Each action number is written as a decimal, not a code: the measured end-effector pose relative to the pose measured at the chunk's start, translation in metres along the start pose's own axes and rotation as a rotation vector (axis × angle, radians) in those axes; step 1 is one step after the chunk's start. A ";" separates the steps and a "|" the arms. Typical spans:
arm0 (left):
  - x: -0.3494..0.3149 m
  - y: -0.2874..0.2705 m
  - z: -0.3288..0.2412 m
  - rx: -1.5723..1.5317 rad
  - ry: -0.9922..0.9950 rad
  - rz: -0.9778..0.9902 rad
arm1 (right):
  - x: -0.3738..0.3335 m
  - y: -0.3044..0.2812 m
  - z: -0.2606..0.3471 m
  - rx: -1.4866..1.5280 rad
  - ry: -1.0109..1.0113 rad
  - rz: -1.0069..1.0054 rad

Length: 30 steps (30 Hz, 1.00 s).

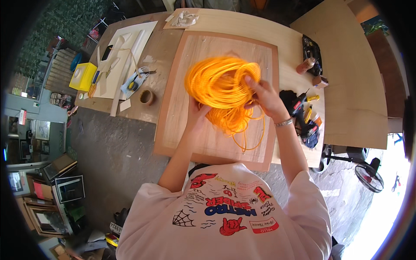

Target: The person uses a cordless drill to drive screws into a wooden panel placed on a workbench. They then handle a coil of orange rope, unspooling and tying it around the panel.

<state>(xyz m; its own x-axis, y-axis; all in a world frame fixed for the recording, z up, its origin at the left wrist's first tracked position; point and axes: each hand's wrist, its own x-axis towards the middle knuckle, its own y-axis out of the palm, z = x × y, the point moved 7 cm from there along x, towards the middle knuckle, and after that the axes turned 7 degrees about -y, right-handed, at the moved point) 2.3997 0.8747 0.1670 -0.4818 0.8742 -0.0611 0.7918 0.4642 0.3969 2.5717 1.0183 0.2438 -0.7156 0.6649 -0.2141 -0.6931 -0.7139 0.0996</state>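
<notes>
A large coil of orange-yellow cord (216, 84) is held up in both hands above a wooden panel (182, 125) that has a reddish-brown border. My left hand (198, 113) grips the coil from below on its left side, its fingers partly hidden behind the loops. My right hand (263, 97) closes on the coil's right side, the thumb pressed over the strands. Looser loops hang beneath the main bundle, and one strand droops toward the panel's near edge. The upper edge of the coil is a little blurred.
Right of the panel lie a drill (303, 110), a jar (306, 65) and a black tray (311, 50). On the left stand a brown cup (147, 97), a yellow box (83, 77) and white strips on a board. A white cloth (186, 19) lies at the far edge; a fan (368, 177) stands right.
</notes>
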 end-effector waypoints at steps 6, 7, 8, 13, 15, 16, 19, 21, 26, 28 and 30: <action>-0.105 -0.154 0.060 0.265 -0.117 -0.763 | -0.044 -0.052 -0.107 -0.270 -0.017 -0.316; -0.106 -0.139 0.031 0.414 0.001 -0.735 | -0.061 -0.062 -0.121 -0.261 0.006 -0.372; -0.108 -0.122 0.001 0.559 0.127 -0.715 | -0.077 -0.072 -0.134 -0.253 0.024 -0.429; -0.020 -0.032 -0.055 1.299 0.597 -0.152 | -0.116 -0.072 -0.213 -0.469 -0.040 -0.397; 0.019 -0.024 -0.044 1.640 0.429 -0.066 | -0.120 -0.061 -0.212 -0.586 -0.070 -0.426; 0.038 -0.032 -0.035 1.753 0.238 0.000 | -0.113 -0.048 -0.210 -0.526 -0.109 -0.457; 0.072 -0.066 0.003 1.933 -0.170 0.157 | -0.095 -0.019 -0.211 -0.330 -0.161 -0.498; 0.082 -0.077 0.012 1.927 -0.173 0.165 | -0.077 -0.003 -0.204 -0.173 -0.145 -0.432; 0.084 -0.117 0.011 1.488 -0.126 0.025 | -0.078 -0.008 -0.185 0.488 -0.153 -0.251; 0.080 -0.136 0.005 1.265 -0.086 0.012 | -0.090 -0.020 -0.160 0.481 -0.232 -0.199; 0.066 -0.126 -0.010 0.976 -0.168 0.092 | -0.100 -0.030 -0.138 0.424 -0.290 -0.194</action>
<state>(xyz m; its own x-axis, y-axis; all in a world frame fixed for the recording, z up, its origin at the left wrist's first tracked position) 2.2640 0.8724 0.1224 -0.4031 0.8867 -0.2265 0.8215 0.2415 -0.5165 2.6758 0.9428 0.1286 -0.5241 0.8517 0.0028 -0.7461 -0.4607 0.4808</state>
